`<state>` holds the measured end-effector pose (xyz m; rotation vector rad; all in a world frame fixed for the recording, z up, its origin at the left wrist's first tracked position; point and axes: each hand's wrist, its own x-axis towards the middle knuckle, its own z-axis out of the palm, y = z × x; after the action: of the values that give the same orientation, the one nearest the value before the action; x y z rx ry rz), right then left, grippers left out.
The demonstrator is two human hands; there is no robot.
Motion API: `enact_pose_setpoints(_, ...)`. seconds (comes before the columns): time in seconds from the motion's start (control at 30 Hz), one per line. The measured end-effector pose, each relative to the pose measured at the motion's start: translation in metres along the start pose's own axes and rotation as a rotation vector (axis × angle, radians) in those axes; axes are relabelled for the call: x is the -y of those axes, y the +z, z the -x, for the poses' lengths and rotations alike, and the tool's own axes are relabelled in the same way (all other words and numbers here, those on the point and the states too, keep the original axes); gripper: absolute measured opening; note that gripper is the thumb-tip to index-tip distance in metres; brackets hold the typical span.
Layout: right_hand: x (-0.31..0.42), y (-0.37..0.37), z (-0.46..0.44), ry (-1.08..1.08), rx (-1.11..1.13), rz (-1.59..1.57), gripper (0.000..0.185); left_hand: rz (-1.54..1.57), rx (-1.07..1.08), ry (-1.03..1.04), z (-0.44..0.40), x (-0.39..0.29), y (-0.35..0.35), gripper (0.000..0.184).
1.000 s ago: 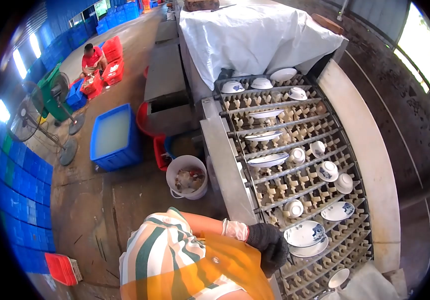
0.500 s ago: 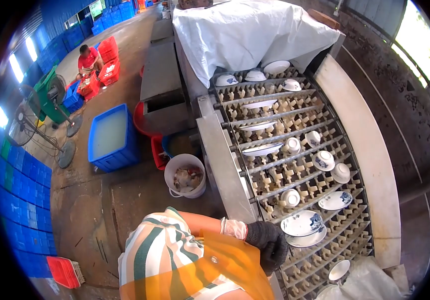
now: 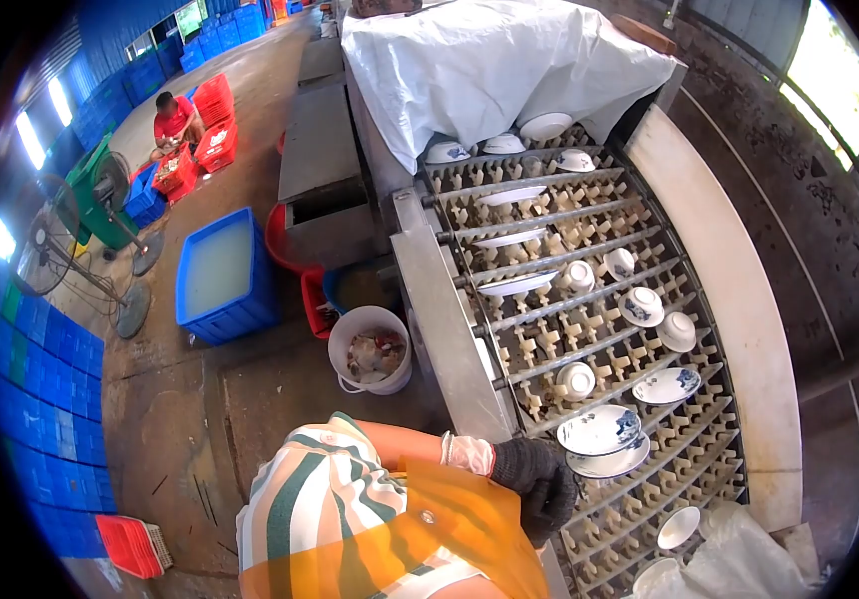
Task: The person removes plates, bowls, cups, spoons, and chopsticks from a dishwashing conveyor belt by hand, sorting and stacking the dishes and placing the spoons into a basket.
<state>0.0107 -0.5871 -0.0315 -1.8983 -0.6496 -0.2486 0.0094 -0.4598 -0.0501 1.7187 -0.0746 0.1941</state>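
My left hand (image 3: 522, 464), in a dark glove with a pale cuff, rests at the conveyor's near left edge. Against it lies my right hand (image 3: 552, 502), also dark-gloved. Their fingers blend together, so their shape and anything between them cannot be made out. Just right of the hands, an oval blue-patterned plate (image 3: 597, 429) overlaps a white dish (image 3: 611, 461) on the pegged conveyor (image 3: 639, 499). Farther up are an upturned bowl (image 3: 575, 380), a patterned oval plate (image 3: 667, 385) and several more bowls and plates. A small white dish (image 3: 678, 527) sits lower right.
White sheeting (image 3: 499, 70) covers the machine at the conveyor's far end. Left of the conveyor stand a white bucket (image 3: 370, 349) of scraps and a blue tub (image 3: 218, 270) of cloudy liquid. Fans (image 3: 45, 240) and a seated person in red (image 3: 178, 122) are farther left.
The dishes on the conveyor have shifted up and slightly left, toward the sheeted end. The white dish at lower right shows more fully. My hands stay nearly in place.
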Motion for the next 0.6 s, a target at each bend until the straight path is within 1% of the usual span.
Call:
enact_pose_setpoints(0.03,0.0,-0.001,0.0,-0.03,-0.048,0.002,0.026,0.001,0.0,0.001,0.001,0.006,0.004,0.016)
enact_pose_setpoints(0.1,-0.003,-0.003,0.001,-0.022,-0.043,-0.002,0.026,-0.005,-0.064,0.021,0.004,0.014,0.01,0.016)
enact_pose_setpoints(0.13,-0.004,-0.005,0.002,-0.013,-0.038,-0.007,0.025,-0.004,-0.063,0.021,0.003,-0.003,0.006,0.016)
enact_pose_setpoints(0.17,-0.004,-0.008,0.003,-0.013,-0.038,-0.006,0.025,0.191,0.071,-0.123,0.003,-0.02,0.0,0.015)
enact_pose_setpoints(0.2,-0.002,-0.013,0.004,0.029,0.021,0.01,0.027,0.386,0.206,-0.267,0.003,-0.032,-0.003,0.014)
enact_pose_setpoints(0.23,-0.002,-0.016,0.005,0.071,0.081,0.025,0.028,0.388,0.207,-0.268,0.004,-0.022,0.001,0.014)
enact_pose_setpoints(0.3,-0.007,-0.019,0.008,0.075,0.082,0.019,0.028,-0.186,0.026,0.085,0.006,0.016,0.017,0.011)
enact_pose_setpoints(0.33,-0.01,-0.02,0.01,0.079,0.084,0.011,0.028,-0.185,0.027,0.085,0.007,0.026,0.025,0.011)
enact_pose_setpoints(0.4,-0.012,-0.022,0.012,0.083,0.085,0.003,0.029,-0.117,-0.161,0.042,0.01,0.042,0.04,0.01)
enact_pose_setpoints(0.43,-0.013,-0.023,0.013,0.087,0.085,-0.006,0.029,-0.116,-0.161,0.042,0.011,0.048,0.043,0.01)
enact_pose_setpoints(0.47,-0.012,-0.022,0.011,0.087,0.085,-0.006,0.029,-0.107,-0.177,0.1,0.011,0.055,0.045,0.009)
enact_pose_setpoints(0.5,-0.009,-0.02,0.009,0.029,0.029,-0.012,0.029,-0.098,-0.193,0.157,0.011,0.058,0.047,0.009)
enact_pose_setpoints(0.53,-0.008,-0.019,0.008,-0.03,-0.028,-0.019,0.03,-0.098,-0.193,0.157,0.011,0.044,0.043,0.009)
enact_pose_setpoints(0.6,-0.007,-0.024,0.008,-0.017,-0.014,-0.006,0.03,0.003,-0.11,0.069,0.011,0.017,0.036,0.01)
